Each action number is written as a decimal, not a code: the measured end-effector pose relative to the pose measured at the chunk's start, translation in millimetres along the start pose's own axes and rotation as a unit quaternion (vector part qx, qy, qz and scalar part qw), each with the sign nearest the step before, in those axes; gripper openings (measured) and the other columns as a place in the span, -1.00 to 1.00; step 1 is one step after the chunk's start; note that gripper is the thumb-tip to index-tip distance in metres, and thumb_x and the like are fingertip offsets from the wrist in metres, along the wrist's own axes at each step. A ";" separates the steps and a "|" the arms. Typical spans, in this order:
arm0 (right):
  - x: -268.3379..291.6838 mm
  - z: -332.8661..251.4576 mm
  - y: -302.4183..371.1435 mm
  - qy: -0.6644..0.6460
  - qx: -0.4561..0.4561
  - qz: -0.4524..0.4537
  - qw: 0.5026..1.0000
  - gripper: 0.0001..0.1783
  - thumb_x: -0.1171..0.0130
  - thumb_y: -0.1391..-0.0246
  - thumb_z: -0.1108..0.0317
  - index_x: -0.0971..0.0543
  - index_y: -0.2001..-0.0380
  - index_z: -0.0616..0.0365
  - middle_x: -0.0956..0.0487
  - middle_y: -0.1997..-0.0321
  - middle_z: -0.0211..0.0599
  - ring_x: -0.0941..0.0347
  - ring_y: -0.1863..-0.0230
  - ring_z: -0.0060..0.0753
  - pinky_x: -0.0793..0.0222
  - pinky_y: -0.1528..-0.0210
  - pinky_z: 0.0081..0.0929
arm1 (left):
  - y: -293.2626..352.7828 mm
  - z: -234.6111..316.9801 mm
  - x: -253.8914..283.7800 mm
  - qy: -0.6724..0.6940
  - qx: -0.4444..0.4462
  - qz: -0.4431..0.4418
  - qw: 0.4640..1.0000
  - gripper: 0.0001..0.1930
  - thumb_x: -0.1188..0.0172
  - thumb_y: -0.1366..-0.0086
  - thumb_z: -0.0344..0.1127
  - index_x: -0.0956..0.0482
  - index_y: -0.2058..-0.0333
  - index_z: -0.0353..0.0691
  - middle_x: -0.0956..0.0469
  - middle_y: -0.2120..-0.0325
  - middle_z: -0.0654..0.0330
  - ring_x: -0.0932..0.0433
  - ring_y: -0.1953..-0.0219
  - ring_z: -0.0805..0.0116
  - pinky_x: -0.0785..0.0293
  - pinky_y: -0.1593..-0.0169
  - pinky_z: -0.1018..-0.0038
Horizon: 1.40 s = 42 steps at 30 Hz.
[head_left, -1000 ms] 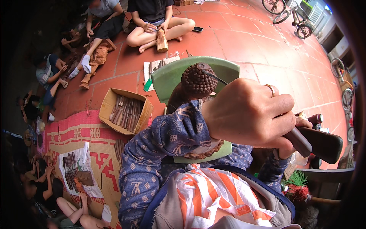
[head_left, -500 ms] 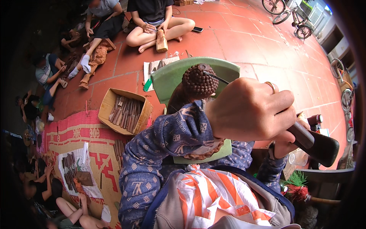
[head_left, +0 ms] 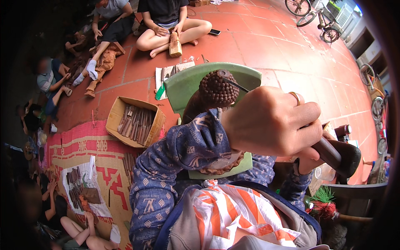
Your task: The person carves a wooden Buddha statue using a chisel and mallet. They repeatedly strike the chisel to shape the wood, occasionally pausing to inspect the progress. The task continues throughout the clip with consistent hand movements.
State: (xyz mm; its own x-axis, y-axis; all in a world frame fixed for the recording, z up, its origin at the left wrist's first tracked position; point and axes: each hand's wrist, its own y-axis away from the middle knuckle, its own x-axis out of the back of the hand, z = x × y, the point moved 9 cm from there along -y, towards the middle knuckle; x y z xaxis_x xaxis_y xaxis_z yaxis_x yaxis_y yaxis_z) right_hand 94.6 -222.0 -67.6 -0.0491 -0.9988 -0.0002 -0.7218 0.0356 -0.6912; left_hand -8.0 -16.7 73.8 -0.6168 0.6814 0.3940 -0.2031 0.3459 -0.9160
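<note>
the left hand is close to the camera, with a ring on 1 finger; its fingers are closed around a thin dark metal chisel, whose tip touches the dark brown carved wooden statue head with round bumps. the statue stands before a pale green plastic chair. the right hand is mostly hidden; its fingers are wrapped around the dark wooden mallet just below the left hand. an open cardboard box of wooden sticks lies on the red tile floor.

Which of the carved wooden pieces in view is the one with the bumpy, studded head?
The dark carving right by the left hand, against the green chair. The pale block by the seated person is smooth.
</note>
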 end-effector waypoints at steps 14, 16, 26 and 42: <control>1.9 -63.5 -59.9 -0.069 0.096 -0.015 0.993 -0.69 -0.24 -0.02 0.43 -0.35 0.23 0.23 -0.45 0.44 -0.25 -0.37 0.44 -0.49 -0.38 0.26 -0.49 | -8.2 -8.0 17.6 0.020 0.050 0.117 0.992 -0.64 -0.21 0.04 0.03 -0.44 0.51 -0.17 -0.30 0.59 0.24 -0.43 0.66 0.34 -0.34 0.65 0.46; 13.1 -79.4 -64.4 0.040 0.179 -0.047 0.982 -0.44 -0.33 0.07 0.35 -0.32 0.04 0.30 -0.50 0.23 -0.10 -0.45 0.24 -0.34 -0.39 0.08 -0.36 | -11.4 -11.3 22.3 0.026 0.055 0.149 0.987 -0.63 -0.22 0.04 0.04 -0.44 0.51 -0.16 -0.31 0.58 0.25 -0.43 0.65 0.32 -0.36 0.62 0.45; -6.6 -93.0 -105.8 0.108 0.069 -0.077 0.989 -0.82 -0.21 0.01 0.61 -0.48 0.30 0.26 -0.46 0.47 -0.42 -0.29 0.58 -0.76 -0.18 0.53 -0.75 | -14.6 -29.7 26.5 -0.022 0.096 0.231 0.968 -0.64 -0.29 0.03 0.00 -0.45 0.49 -0.17 -0.33 0.56 0.20 -0.48 0.61 0.28 -0.38 0.61 0.42; -3.1 -86.7 -101.1 0.049 0.140 -0.169 0.974 -0.29 -0.36 0.10 0.10 -0.30 0.00 0.30 -0.36 0.04 -0.22 -0.34 0.05 -0.39 -0.26 -0.04 -0.42 | -20.8 3.6 19.6 -0.042 0.085 0.164 0.982 -0.71 -0.19 0.17 -0.24 -0.50 0.45 -0.28 -0.40 0.53 0.19 -0.45 0.60 0.31 -0.38 0.58 0.48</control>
State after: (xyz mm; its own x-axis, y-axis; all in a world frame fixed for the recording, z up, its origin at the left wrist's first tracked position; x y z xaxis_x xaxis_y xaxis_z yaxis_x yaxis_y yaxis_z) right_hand 107.8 -219.5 64.9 0.0829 -0.9432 0.3216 -0.4926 -0.3193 -0.8096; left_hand -18.6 -12.8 100.3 -0.7298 0.6795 0.0755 -0.1026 0.0002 -0.9947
